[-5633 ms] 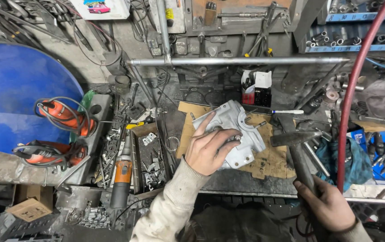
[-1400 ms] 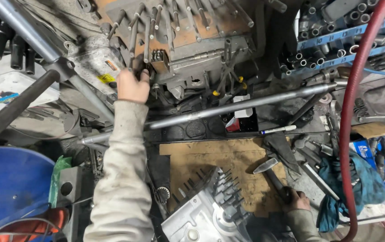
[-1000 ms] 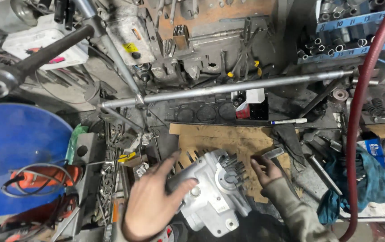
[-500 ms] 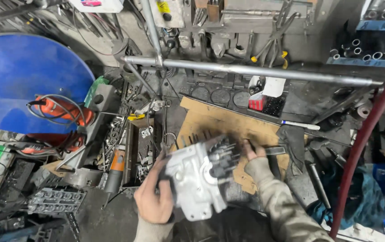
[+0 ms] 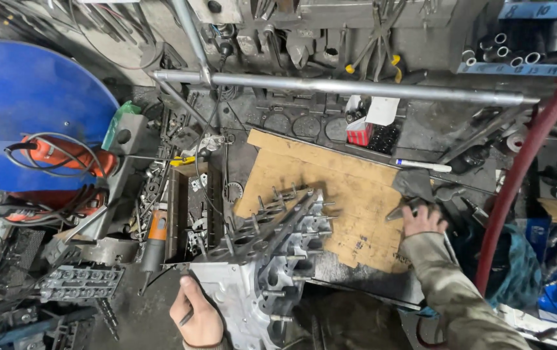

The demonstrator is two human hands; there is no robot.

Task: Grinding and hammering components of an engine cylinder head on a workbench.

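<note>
A grey metal engine cylinder head (image 5: 262, 259) with studs sticking out stands tilted on its edge at the front of the bench, partly over a brown cardboard sheet (image 5: 350, 201). My left hand (image 5: 195, 317) grips its lower left side. My right hand (image 5: 423, 220) rests at the cardboard's right edge, fingers on a dark metal tool (image 5: 414, 191) lying there. Whether the fingers close around the tool is not clear.
A steel pipe (image 5: 356, 87) crosses above the bench. A red hose (image 5: 525, 175) curves down the right. A blue drum (image 5: 25, 110) and orange power tools (image 5: 64, 155) sit at left. A tray of loose parts (image 5: 191, 207) lies beside the cylinder head. A white pen (image 5: 423, 166) lies near the cardboard.
My left hand came down from the tool rack to the cylinder head and tipped it up on edge. My right hand left the head and moved right to the tool.
</note>
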